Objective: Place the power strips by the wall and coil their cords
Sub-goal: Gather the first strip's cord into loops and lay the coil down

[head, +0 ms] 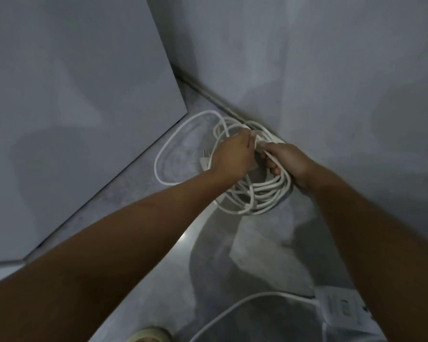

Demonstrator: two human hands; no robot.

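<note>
A white cord [257,193] lies in a coil of several loops on the grey floor, close to the foot of the wall [331,82]. My left hand [232,154] pinches strands at the coil's top. My right hand [287,161] grips the bundle on its right side. One loose loop [163,154] spreads out to the left, and the cord's white plug [205,160] rests on the floor just left of my left hand. A white power strip [341,309] lies at the lower right, partly behind my right forearm, its own cord [232,309] curving off to the left.
A large grey panel [72,107] stands at the left, its bottom edge running along the floor. The wall meets the floor in a corner behind the coil. A pale round object [148,335] shows at the bottom edge.
</note>
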